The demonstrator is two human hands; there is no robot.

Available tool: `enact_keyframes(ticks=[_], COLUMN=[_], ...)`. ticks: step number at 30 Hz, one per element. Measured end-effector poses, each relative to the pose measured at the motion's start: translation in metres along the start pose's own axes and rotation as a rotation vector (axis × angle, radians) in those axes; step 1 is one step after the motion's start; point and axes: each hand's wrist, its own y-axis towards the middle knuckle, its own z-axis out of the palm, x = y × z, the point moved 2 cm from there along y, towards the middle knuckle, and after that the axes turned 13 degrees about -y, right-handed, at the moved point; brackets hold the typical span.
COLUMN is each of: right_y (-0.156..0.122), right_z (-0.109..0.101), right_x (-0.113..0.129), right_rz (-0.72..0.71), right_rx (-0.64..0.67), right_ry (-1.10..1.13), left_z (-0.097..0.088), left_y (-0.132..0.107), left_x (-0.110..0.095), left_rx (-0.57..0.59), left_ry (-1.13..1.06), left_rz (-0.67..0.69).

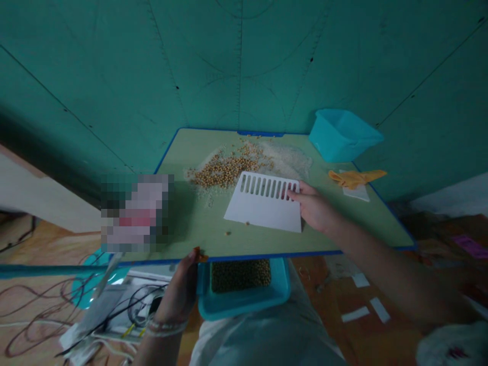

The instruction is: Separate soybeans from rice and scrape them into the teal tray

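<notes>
Here, the right hand point(314, 209) clamps the right end of a white slotted plate point(265, 213), just nearer than scattered beans point(224, 172), apparently for control. The left hand point(185, 284) sits beside a blue bin point(247, 301) below the near edge of the table point(366, 229), perhaps steadying it; hidden fingers leave its grip unclear. Pixelation masks an object point(139, 213) at left.

beans point(229, 169) lie on the table point(190, 223) behind the sheet point(265, 212).
</notes>
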Motion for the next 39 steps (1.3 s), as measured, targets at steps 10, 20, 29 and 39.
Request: enact_keyframes(ticks=[10, 20, 29, 39], right_y=[-0.019, -0.022, 0.021, 0.025], right_z=[0.005, -0.018, -0.051, -0.041], right_x=[-0.001, 0.006, 0.010, 0.012], right_rz=[0.100, 0.078, -0.171, -0.159], right_rx=[0.225, 0.094, -0.217, -0.260], right_ry=[-0.057, 0.002, 0.026, 0.047], left_z=[0.003, 0.004, 0.004, 0.002], left_y=[-0.003, -0.006, -0.005, -0.004], left_x=[-0.002, -0.006, -0.006, -0.006], left_rx=[-0.016, -0.068, -0.148, -0.185], left_ry=[0.002, 0.022, 0.001, 0.001], left_rz=[-0.026, -0.042, -0.011, 0.043])
